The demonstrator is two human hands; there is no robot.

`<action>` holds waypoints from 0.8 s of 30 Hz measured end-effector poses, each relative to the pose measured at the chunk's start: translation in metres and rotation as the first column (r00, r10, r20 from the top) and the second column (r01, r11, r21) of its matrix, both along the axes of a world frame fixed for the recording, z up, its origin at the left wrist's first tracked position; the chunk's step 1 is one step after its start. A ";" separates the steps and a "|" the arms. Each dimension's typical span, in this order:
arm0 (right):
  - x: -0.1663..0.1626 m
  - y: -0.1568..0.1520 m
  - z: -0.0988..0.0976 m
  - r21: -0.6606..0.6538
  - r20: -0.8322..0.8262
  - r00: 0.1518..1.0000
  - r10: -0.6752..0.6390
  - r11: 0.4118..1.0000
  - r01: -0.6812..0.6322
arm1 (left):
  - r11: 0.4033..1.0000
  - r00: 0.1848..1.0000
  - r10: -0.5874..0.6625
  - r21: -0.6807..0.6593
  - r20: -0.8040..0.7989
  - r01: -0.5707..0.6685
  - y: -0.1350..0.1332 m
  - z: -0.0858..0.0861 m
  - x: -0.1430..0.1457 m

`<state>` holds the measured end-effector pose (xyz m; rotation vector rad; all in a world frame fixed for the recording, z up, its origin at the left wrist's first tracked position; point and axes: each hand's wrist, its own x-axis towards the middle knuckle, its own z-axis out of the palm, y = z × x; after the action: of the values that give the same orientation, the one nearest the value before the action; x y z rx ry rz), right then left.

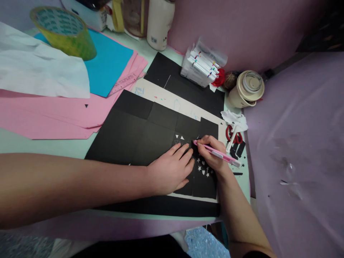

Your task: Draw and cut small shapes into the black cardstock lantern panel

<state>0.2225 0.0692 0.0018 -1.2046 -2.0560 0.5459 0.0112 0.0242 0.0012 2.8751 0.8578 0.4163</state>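
Observation:
Black paper (126, 132) lies creased on the table, with white triangles, stars and hearts showing near its right side. My left hand (172, 166) rests flat on it, fingers spread beside the triangles. In my right hand (213, 152) is a slim pink craft knife (221, 154), gripped like a pen. Its tip meets the paper just right of the triangles; the blade is too small to make out. The stars and hearts are below the right hand's fingers.
At the left are pink paper (53, 114), blue paper (107, 64), a tape roll (88, 44) and a clear ruler (125, 81). A case of markers (201, 66) and a lidded cup (245, 91) stand at the back. Red-handled scissors (230, 133) lie right, near black scraps (238, 148).

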 end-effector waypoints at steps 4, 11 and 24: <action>0.000 -0.001 0.000 -0.036 -0.049 0.998 -0.032 0.999 0.030 | 1.000 1.000 0.003 0.003 -0.006 -0.003 0.000 0.001 0.000; -0.002 -0.002 0.002 -0.083 -0.058 0.993 -0.103 0.992 0.098 | 1.000 1.000 0.009 0.014 0.000 -0.009 -0.001 0.001 0.001; -0.004 -0.001 0.003 -0.064 -0.018 0.997 -0.076 0.995 0.075 | 0.999 1.000 0.017 0.029 -0.001 -0.017 -0.001 0.001 0.001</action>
<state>0.2187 0.0680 0.0051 -1.3021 -1.9805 0.5889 0.0123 0.0231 0.0023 2.8962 0.8850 0.4320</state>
